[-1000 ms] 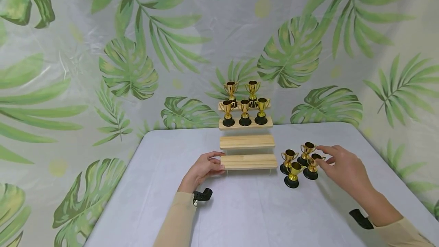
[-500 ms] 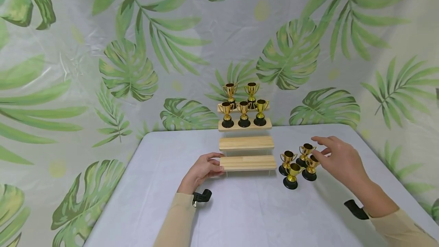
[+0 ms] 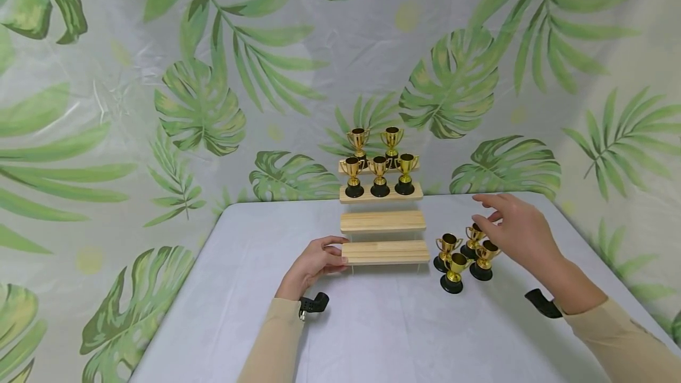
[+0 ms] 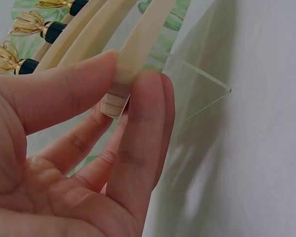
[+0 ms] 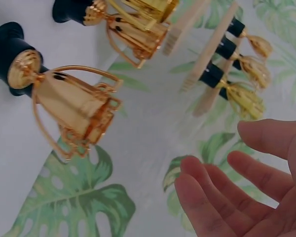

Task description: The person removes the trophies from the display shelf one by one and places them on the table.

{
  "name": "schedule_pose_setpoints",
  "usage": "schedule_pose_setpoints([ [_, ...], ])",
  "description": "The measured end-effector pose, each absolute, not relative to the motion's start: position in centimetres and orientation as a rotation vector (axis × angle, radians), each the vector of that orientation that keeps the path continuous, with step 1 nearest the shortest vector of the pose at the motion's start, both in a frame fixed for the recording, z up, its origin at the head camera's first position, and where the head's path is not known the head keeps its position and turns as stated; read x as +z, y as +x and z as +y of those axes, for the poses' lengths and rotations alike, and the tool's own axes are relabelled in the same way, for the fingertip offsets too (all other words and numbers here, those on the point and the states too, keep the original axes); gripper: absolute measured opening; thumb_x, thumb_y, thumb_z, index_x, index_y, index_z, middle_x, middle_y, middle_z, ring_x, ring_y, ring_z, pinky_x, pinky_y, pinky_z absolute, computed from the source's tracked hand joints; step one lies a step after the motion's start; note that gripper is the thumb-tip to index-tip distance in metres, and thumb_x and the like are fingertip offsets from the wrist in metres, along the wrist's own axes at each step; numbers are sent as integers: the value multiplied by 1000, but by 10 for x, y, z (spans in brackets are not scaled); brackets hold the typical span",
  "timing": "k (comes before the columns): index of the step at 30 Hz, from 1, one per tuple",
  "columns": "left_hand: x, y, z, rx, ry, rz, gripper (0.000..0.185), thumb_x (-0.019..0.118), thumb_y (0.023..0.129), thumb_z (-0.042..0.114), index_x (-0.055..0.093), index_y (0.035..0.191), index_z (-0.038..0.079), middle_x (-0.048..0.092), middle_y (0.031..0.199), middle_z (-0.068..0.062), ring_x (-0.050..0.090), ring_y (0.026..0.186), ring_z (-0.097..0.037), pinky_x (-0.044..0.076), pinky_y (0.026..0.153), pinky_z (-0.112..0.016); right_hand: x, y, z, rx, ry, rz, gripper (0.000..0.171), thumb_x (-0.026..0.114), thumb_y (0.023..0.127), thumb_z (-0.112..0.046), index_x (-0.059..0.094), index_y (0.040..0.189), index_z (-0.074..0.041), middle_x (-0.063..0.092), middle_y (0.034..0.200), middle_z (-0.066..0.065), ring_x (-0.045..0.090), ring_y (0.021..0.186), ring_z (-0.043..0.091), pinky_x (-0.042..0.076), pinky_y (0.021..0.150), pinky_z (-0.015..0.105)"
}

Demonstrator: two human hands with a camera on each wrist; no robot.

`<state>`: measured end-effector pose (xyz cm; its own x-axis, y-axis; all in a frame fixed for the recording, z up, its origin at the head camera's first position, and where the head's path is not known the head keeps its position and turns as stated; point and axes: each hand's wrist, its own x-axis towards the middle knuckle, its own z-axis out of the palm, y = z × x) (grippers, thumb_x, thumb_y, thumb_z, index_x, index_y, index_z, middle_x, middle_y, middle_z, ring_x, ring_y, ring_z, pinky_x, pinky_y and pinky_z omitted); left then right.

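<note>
Head view: the left hand point(image 3: 314, 263) is curled on the left end of the lowest wooden step point(image 3: 385, 251) of a tiered stand point(image 3: 382, 221) at the counter's point(image 3: 372, 324) middle; in the left wrist view the step end point(image 4: 119, 91) is pinched between thumb and fingers point(image 4: 138, 143), with the clear acrylic side point(image 4: 197, 94) just beside. The right hand point(image 3: 518, 232) is held open, fingers relaxed, nothing gripped, above four loose gold trophies point(image 3: 461, 256) on black bases, grouped right of the stand. Whether they are touched cannot be told. Five more trophies point(image 3: 379, 161) are stood on the two upper steps. A leaf-print backdrop point(image 3: 202, 99) is hung behind.
</note>
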<state>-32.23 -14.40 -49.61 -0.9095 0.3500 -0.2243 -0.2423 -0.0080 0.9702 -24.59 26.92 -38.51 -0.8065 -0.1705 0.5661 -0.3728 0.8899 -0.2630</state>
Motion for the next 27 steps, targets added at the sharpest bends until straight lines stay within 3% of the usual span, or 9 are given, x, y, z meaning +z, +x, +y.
schedule_pose_setpoints([
  [8,-497,-323,-143,1970,80,1864,59,74,83,-10,56,139,-1,65,99,-16,69,85,-24,60,82,-39,-363,-259,251,485,412,-2508,42,76,91,-21,67,130,-11,68,114,16,70,77,26,47,45,33],
  [14,-497,-324,-145,1974,93,1873,60,74,83,-10,55,139,-2,65,98,-17,69,84,-24,61,81,-39,-345,-269,234,486,436,-2502,42,74,92,-23,66,132,-12,67,115,15,69,80,25,50,48,38],
  [21,-497,-323,-146,1969,89,1869,60,74,84,-9,55,140,-1,64,98,-16,69,84,-24,60,83,-39,-326,-291,215,488,459,-2494,41,74,93,-23,66,133,-15,66,106,10,67,78,23,49,47,37],
  [27,-498,-324,-145,1971,96,1869,58,74,84,-8,56,139,-1,64,98,-15,69,84,-23,60,83,-39,-315,-306,203,522,427,-2558,42,71,94,-26,65,134,-16,67,111,11,67,81,24,53,53,42],
])
